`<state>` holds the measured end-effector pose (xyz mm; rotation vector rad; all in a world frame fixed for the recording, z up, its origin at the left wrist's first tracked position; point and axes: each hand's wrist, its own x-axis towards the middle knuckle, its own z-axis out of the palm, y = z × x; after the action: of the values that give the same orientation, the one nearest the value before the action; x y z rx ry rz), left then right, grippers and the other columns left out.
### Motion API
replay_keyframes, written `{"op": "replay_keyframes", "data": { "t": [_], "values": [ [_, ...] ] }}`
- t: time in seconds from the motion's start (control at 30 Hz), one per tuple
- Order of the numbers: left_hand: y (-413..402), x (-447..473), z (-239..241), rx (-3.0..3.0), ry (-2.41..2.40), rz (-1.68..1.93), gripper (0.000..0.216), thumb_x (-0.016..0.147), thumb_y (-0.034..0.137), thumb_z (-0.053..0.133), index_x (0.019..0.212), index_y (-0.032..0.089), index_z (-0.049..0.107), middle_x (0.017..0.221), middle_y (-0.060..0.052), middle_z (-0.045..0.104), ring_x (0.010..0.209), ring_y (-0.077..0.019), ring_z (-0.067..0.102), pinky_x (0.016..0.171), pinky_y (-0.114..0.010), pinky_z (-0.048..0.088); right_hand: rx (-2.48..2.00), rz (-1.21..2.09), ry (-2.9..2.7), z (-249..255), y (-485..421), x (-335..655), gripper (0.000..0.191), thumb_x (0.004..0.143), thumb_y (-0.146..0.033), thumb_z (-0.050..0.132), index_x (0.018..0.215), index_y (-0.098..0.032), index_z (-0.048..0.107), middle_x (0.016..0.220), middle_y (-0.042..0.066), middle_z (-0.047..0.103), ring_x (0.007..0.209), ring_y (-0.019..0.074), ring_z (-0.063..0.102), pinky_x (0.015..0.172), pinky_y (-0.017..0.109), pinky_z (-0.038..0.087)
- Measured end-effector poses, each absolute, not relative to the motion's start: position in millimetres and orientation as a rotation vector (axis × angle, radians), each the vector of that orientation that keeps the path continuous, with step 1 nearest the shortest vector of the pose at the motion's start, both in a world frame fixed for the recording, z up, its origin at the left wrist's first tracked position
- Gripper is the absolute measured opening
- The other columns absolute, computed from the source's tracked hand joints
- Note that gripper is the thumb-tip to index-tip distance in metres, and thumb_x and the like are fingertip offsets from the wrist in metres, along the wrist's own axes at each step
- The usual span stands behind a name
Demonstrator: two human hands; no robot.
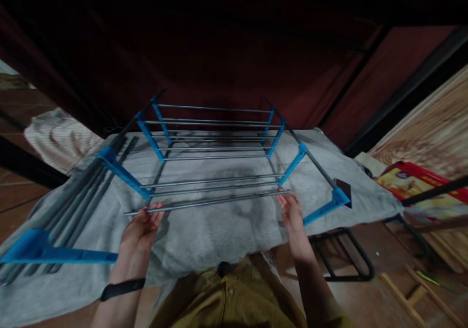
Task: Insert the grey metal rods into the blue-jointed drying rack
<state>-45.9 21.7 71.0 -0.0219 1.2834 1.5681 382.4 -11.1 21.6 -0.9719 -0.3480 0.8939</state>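
A thin grey metal rod point(219, 201) lies crosswise between my hands. My left hand point(142, 228) grips it near its left end, thumb on top and fingers beneath. At the other end, the fingers of my right hand point(291, 211) are closed on the rod. Just beyond is a partly assembled rack with blue plastic brackets point(292, 163) and several grey crossbars point(219, 157). The nearest left bracket point(73, 255) and nearest right bracket point(325, 206) have no crossbar between them. The held rod appears apart from both.
Several loose grey tubes point(86, 206) lie at left on the grey cloth point(219, 235) covering the table. A phone point(342, 194) rests by the right bracket. A red and yellow package point(420, 186) is farther right, and a black metal frame point(343, 255) stands below.
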Motion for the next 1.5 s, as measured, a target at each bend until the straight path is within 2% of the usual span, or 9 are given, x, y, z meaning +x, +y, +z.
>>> {"op": "replay_keyframes", "data": {
  "t": [0.1, 0.33, 0.53, 0.67, 0.83, 1.07, 1.27, 1.5],
  "values": [
    [23, -47, 69, -0.016, 1.31, 1.537, 0.033, 0.093, -0.001, 0.036, 0.073, 0.016, 0.056, 0.075, -0.001, 0.068, 0.071, -0.013, 0.07, 0.063, -0.023, 0.061, -0.961, 0.946, -0.313, 21, -10, 386, 0.02, 0.073, -0.022, 0.079, 0.081, -0.023, 0.06, 0.088, 0.0, 0.074, 0.086, 0.0159, 0.072, 0.094, 0.036, 0.058],
    [21, -45, 66, -0.041, 1.359, 1.51, 0.036, 0.102, 0.015, 0.032, 0.075, 0.017, 0.056, 0.072, 0.002, 0.067, 0.073, -0.0112, 0.066, 0.063, -0.022, 0.06, -0.988, 0.934, -0.292, 15, -6, 389, 0.021, 0.076, -0.029, 0.08, 0.083, -0.024, 0.061, 0.082, -0.003, 0.073, 0.075, 0.0137, 0.071, 0.085, 0.035, 0.062],
    [20, -42, 61, -0.043, 1.354, 1.538, 0.029, 0.101, 0.014, 0.04, 0.077, 0.017, 0.055, 0.07, 0.001, 0.065, 0.064, -0.0099, 0.065, 0.064, -0.021, 0.06, -0.94, 0.959, -0.238, 17, -6, 386, 0.026, 0.072, -0.027, 0.083, 0.078, -0.024, 0.059, 0.084, -0.002, 0.073, 0.076, 0.0137, 0.071, 0.081, 0.033, 0.063],
    [20, -40, 58, -0.045, 1.339, 1.548, 0.029, 0.1, 0.011, 0.041, 0.076, 0.016, 0.057, 0.071, 0.0, 0.065, 0.063, -0.0104, 0.066, 0.064, -0.021, 0.06, -0.937, 0.984, -0.256, 16, -6, 385, 0.023, 0.074, -0.026, 0.081, 0.08, -0.023, 0.06, 0.085, -0.002, 0.074, 0.078, 0.0126, 0.071, 0.083, 0.031, 0.062],
    [19, -37, 56, 0.036, 1.306, 1.533, 0.034, 0.099, 0.007, 0.036, 0.076, 0.015, 0.059, 0.074, -0.001, 0.068, 0.067, -0.0108, 0.069, 0.066, -0.021, 0.061, -0.957, 0.995, -0.268, 15, -6, 385, 0.017, 0.077, -0.024, 0.078, 0.087, -0.023, 0.065, 0.088, -0.001, 0.075, 0.082, 0.014, 0.073, 0.085, 0.033, 0.061],
    [22, -37, 46, 0.052, 1.264, 1.515, 0.032, 0.093, -0.001, 0.039, 0.076, 0.015, 0.062, 0.074, -0.001, 0.07, 0.07, -0.0097, 0.069, 0.07, -0.02, 0.06, -0.964, 1.017, -0.255, 15, -7, 379, 0.011, 0.079, -0.021, 0.074, 0.086, -0.024, 0.067, 0.09, -0.001, 0.076, 0.087, 0.0146, 0.073, 0.086, 0.032, 0.062],
    [18, -29, 52, 0.038, 1.218, 1.497, 0.03, 0.088, -0.004, 0.042, 0.079, 0.015, 0.064, 0.074, -0.002, 0.071, 0.072, -0.0129, 0.071, 0.07, -0.023, 0.061, -0.99, 1.017, -0.297, 12, -6, 374, 0.012, 0.08, -0.022, 0.074, 0.09, -0.025, 0.068, 0.088, -0.002, 0.076, 0.086, 0.0151, 0.074, 0.087, 0.033, 0.063],
    [16, -24, 55, 0.06, 1.164, 1.561, 0.029, 0.096, 0.004, 0.041, 0.079, 0.015, 0.061, 0.077, -0.004, 0.071, 0.074, -0.0146, 0.073, 0.07, -0.026, 0.062, -0.981, 1.024, -0.252, 8, -7, 374, 0.016, 0.075, -0.018, 0.079, 0.084, -0.022, 0.066, 0.086, 0.0, 0.076, 0.085, 0.0155, 0.074, 0.093, 0.036, 0.06]
  ]
}}
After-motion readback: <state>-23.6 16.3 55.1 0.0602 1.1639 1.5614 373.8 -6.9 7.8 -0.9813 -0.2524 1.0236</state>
